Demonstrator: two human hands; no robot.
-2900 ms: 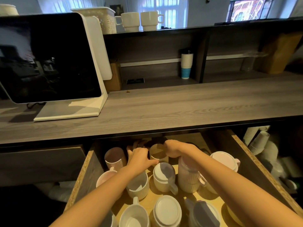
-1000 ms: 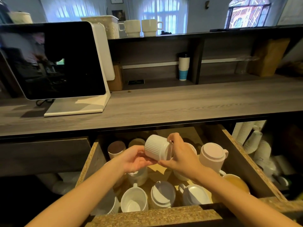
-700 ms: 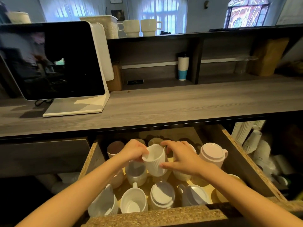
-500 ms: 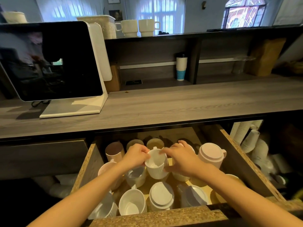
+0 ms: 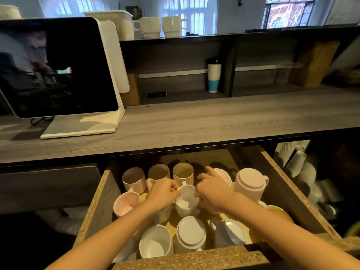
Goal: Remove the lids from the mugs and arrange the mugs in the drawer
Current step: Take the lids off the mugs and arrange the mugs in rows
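One wide-angle view, worn on the head, faces forward and tilts down. It sits close above the open chipboard-edged wooden drawer point(image 5: 194, 257), with the grey wood-grain desk point(image 5: 214, 121) mid-frame and the dark upper shelf point(image 5: 253, 33) farther off.

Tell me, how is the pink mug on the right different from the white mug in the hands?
The pink mug wears a lid; the white mug is open. The white mug is held by the left hand and right hand; nobody touches the pink mug. The pink mug sits nearer the right wall of the drawer than the white mug. Both are in the drawer.
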